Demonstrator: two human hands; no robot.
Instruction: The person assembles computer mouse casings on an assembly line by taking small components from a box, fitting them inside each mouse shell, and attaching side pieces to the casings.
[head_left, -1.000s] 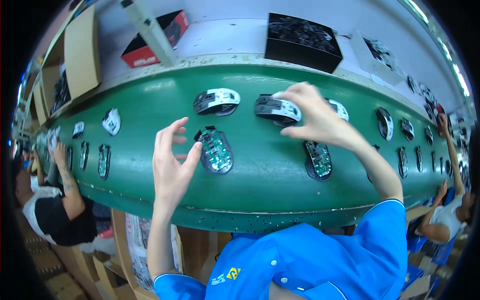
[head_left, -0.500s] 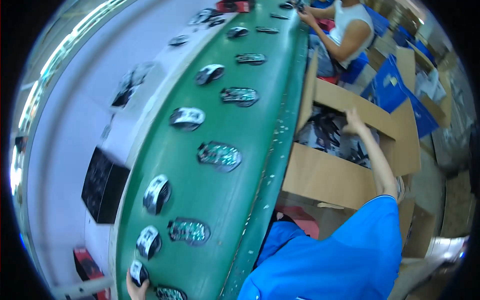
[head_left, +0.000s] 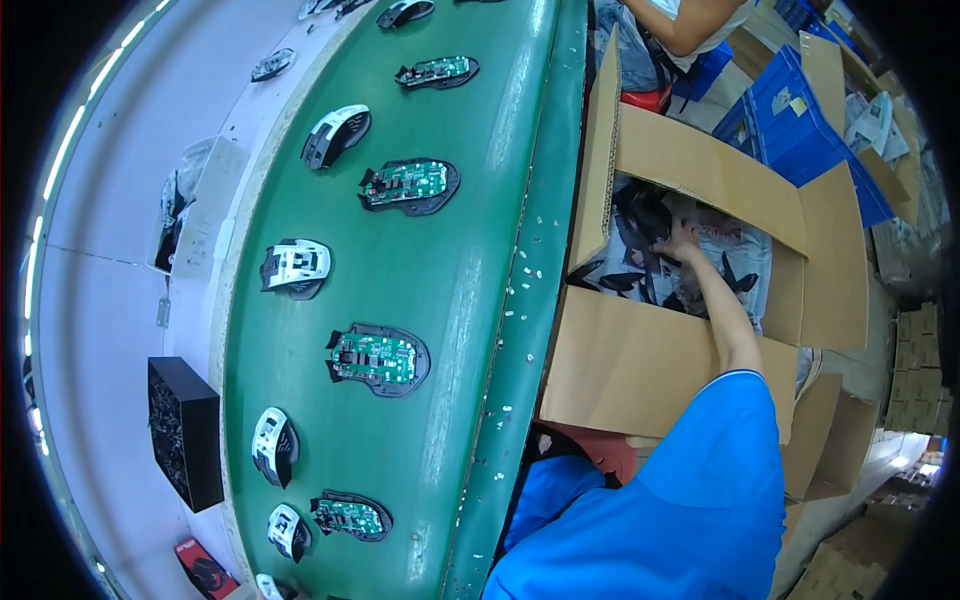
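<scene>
One smooth blue fabric sleeve fills the near side, bare right hand down inside an open cardboard box, matte brown, flaps folded out. Inside: crinkled pale plastic liner and thin black slivers of parts. A curved, glossy black piece lies inside too, right at the fingertips, its bulk just beyond them, apparently touching. Fingers half bent, fairly close together; can't tell if they grip it. Left hand out of view, finger state can't be told. Left of the box, smooth green belt carries flat, rounded mouse bases with green circuit boards, plus domed white-and-black shells. Farther: angular blue plastic bin, co-worker's bare arm.
</scene>
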